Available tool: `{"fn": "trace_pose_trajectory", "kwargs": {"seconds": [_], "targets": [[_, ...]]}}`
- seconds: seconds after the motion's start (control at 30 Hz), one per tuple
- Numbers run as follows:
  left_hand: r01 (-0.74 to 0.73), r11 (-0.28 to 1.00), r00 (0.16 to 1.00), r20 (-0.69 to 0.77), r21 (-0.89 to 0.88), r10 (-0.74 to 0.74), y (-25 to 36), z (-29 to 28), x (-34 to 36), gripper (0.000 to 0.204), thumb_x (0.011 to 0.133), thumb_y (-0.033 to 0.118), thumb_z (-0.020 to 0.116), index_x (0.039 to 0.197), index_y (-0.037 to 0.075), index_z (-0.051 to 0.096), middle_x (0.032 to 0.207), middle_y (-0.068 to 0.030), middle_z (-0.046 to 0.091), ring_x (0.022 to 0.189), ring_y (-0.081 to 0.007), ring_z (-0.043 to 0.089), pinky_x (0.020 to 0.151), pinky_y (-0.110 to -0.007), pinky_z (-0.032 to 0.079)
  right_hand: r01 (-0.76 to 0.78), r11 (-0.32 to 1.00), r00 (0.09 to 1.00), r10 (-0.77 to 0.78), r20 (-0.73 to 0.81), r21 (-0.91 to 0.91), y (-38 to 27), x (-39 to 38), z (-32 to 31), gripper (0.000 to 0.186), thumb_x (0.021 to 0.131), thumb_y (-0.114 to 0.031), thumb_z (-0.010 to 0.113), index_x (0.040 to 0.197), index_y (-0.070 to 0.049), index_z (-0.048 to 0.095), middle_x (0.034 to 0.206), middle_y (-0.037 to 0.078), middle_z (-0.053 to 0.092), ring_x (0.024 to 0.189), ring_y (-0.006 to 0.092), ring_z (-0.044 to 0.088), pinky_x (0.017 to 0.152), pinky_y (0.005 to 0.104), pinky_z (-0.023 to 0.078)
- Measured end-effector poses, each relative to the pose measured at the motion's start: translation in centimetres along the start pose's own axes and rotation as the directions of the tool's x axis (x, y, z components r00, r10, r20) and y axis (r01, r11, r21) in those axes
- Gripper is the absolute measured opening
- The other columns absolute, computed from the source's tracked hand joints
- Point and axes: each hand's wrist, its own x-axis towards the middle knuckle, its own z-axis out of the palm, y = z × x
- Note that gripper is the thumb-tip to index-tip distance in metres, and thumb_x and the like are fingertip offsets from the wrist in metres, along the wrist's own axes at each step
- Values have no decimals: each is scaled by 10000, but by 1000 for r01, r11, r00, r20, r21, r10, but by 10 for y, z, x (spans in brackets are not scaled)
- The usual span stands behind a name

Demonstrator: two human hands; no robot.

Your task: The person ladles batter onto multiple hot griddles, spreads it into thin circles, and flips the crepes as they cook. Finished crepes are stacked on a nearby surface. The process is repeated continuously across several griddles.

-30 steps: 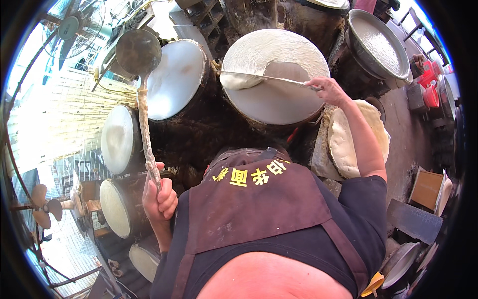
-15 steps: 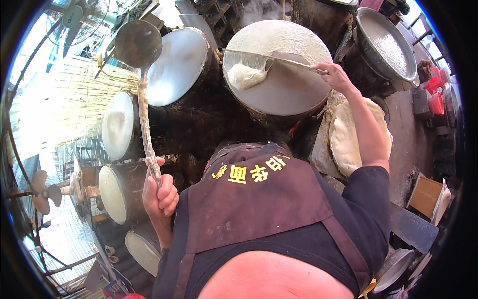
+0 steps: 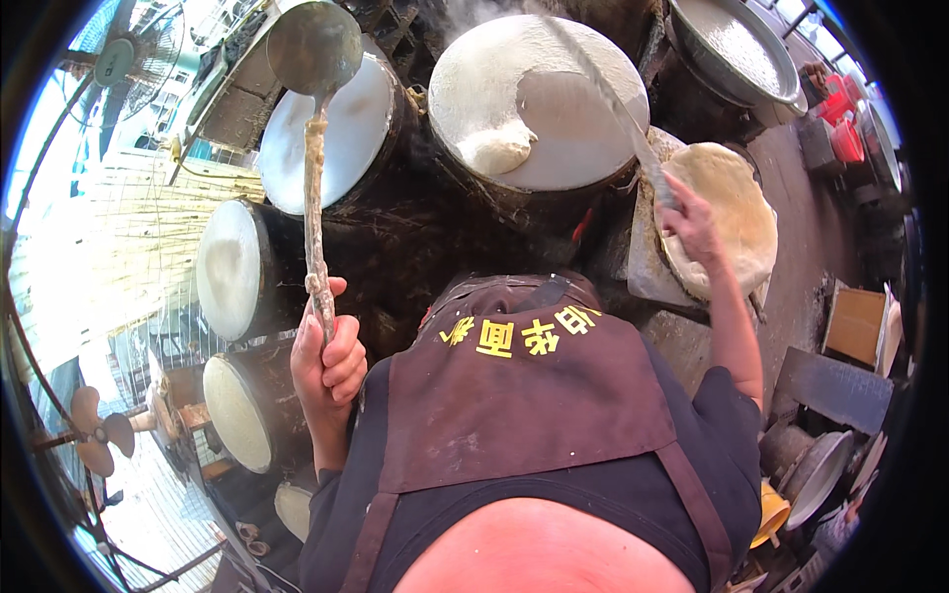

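Observation:
My left hand (image 3: 329, 368) is closed round the crusted handle of a ladle (image 3: 314, 49), held upright with its round dark bowl over the left-hand griddles. In my right hand (image 3: 692, 222) is a long, flat scraper (image 3: 615, 104), its narrow side toward me. The blade slants up and left across the right part of the large round griddle (image 3: 583, 143). A thin pale layer of batter covers the far and left part of that griddle. Near its front left edge lies a folded lump of batter (image 3: 497, 148). Below my right hand is a broad pale slab of dough (image 3: 732, 222).
Other round griddles (image 3: 321, 138) stand along the left, some with pale sheets on them. A wide metal basin (image 3: 732, 49) of whitish batter is at the far right. Fans (image 3: 102, 430), a wooden board (image 3: 855, 321), a grey box (image 3: 830, 390) and red containers (image 3: 845, 138) surround the workplace.
My right hand has drawn the scraper back and right, off the lump, and turned it narrow side on. The batter lump stays on the griddle. The ladle is now more upright.

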Motion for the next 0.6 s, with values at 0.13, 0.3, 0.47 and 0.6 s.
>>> {"fn": "trace_pose_trajectory", "kwargs": {"seconds": [0.13, 0.3, 0.47, 0.6], "targets": [[48, 994, 998, 45, 93, -53, 27, -16, 10, 540, 1004, 291, 443, 1429, 34, 232, 606, 17, 338, 377, -15, 279, 269, -155, 282, -169, 916, 979, 116, 166, 362, -26, -14, 153, 598, 893, -35, 523, 1451, -160, 349, 776, 0, 532, 517, 54, 440, 423, 204, 399], [90, 986, 989, 108, 139, -105, 55, -30, 9, 587, 993, 301, 474, 1445, 36, 210, 590, 23, 330, 371, -14, 264, 259, -156, 269, -1, 999, 999, 3, -53, 38, -29, -5, 255, 472, 892, -124, 562, 1355, -101, 470, 783, 178, 643, 662, 245, 625, 656, 364, 501], [151, 981, 968, 183, 117, -171, 66, -51, 1, 597, 997, 303, 463, 1460, 57, 178, 603, 22, 334, 379, -18, 264, 267, -157, 273, -211, 956, 973, 224, -46, 203, -17, -52, 209, 496, 908, -105, 526, 1397, -149, 446, 721, 52, 586, 484, 104, 506, 435, 264, 443], [239, 971, 935, 264, 25, -237, 70, -59, 5, 578, 1013, 279, 421, 1476, 87, 133, 627, 8, 348, 393, -30, 275, 281, -165, 290, -186, 962, 975, 206, -81, 202, -3, -70, 174, 514, 910, -86, 485, 1414, -159, 424, 723, 34, 551, 455, 72, 471, 387, 234, 416]]}}
